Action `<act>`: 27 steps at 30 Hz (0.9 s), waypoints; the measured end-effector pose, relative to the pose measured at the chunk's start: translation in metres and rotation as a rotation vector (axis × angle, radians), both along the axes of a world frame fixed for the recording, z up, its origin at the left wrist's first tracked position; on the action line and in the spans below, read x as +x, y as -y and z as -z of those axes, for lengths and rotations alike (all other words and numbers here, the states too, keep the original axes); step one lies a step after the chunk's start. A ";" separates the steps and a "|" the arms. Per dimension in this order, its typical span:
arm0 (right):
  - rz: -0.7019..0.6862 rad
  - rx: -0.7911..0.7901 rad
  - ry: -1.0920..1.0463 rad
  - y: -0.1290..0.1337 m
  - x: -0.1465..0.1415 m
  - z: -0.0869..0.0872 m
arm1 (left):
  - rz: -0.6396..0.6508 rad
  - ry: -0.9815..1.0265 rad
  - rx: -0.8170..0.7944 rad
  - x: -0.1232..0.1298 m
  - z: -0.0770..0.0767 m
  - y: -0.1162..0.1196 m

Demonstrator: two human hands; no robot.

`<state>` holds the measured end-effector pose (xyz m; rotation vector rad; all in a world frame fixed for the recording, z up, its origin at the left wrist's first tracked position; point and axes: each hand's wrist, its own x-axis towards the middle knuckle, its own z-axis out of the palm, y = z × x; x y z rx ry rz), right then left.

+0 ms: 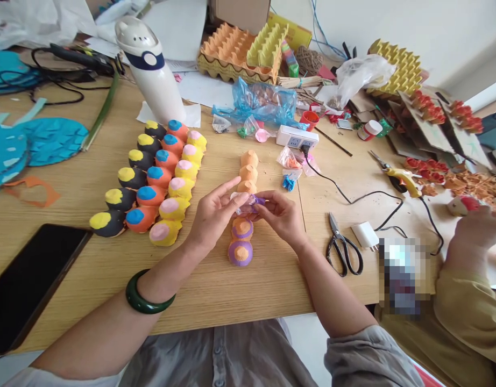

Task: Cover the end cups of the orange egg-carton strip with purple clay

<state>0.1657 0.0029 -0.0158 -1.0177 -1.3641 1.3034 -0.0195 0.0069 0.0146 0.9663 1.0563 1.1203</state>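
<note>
A strip of orange egg-carton cups (248, 173) runs away from me at the table's middle; its two nearest cups (240, 252) have purple around orange tips. Above the strip, my left hand (220, 210) pinches a small clear plastic wrapper (239, 203). Purple material (256, 202) shows at the wrapper's right side, between the fingertips of my right hand (277, 214). The hands nearly meet and hide part of the strip. To the left stand three coated rows: black cups with yellow tops (106, 221), orange with blue (141, 217), yellow with pink (165, 231).
A black phone (34, 279) lies at the left front, and a white bottle (155, 80) stands behind the rows. Scissors (343, 248), a power strip (297, 137) and a yellow glue gun (405, 180) are on the right. Another person's hand (477, 236) is at the far right.
</note>
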 end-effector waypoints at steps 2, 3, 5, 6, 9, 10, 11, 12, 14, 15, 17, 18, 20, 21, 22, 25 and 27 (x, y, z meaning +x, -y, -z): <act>0.046 0.105 0.140 0.005 -0.002 -0.002 | 0.003 -0.024 -0.023 -0.001 0.000 -0.001; 0.060 0.154 0.200 0.006 -0.001 -0.004 | 0.000 -0.030 -0.020 -0.001 0.001 -0.001; 0.082 0.236 0.279 0.008 0.000 -0.007 | -0.025 -0.012 -0.011 -0.001 0.000 0.000; 0.090 0.264 0.299 0.009 0.000 -0.009 | -0.043 0.005 -0.009 -0.001 0.000 0.000; 0.106 0.302 0.306 0.010 0.001 -0.012 | -0.099 0.014 -0.011 -0.001 0.000 0.001; 0.107 0.305 0.301 0.010 0.001 -0.012 | -0.119 0.007 -0.008 -0.001 -0.001 0.001; 0.113 0.308 0.298 0.010 0.001 -0.012 | -0.140 -0.002 0.000 -0.001 -0.001 0.000; 0.119 0.311 0.300 0.010 0.001 -0.012 | -0.160 -0.010 0.012 -0.001 -0.001 0.000; 0.137 0.334 0.315 0.010 0.001 -0.012 | -0.182 -0.031 0.049 -0.001 0.000 0.000; 0.143 0.353 0.323 0.010 0.001 -0.012 | -0.182 -0.048 0.070 -0.001 0.001 0.000; 0.135 0.385 0.333 0.009 0.002 -0.013 | -0.166 -0.090 0.110 -0.002 0.004 -0.001; 0.130 0.390 0.335 0.008 0.002 -0.013 | -0.159 -0.104 0.126 -0.003 0.006 -0.001; 0.131 0.376 0.336 0.007 0.001 -0.013 | -0.155 -0.120 0.151 -0.004 0.010 -0.001; 0.146 0.367 0.336 0.007 0.001 -0.012 | -0.158 -0.127 0.163 -0.004 0.011 -0.001; 0.166 0.361 0.336 0.007 0.000 -0.012 | -0.164 -0.134 0.174 -0.004 0.013 -0.001; 0.218 0.373 0.318 0.008 -0.002 -0.011 | -0.180 -0.148 0.198 -0.004 0.015 -0.001; 0.224 0.391 0.300 0.009 -0.002 -0.011 | -0.182 -0.127 0.197 -0.003 0.014 0.000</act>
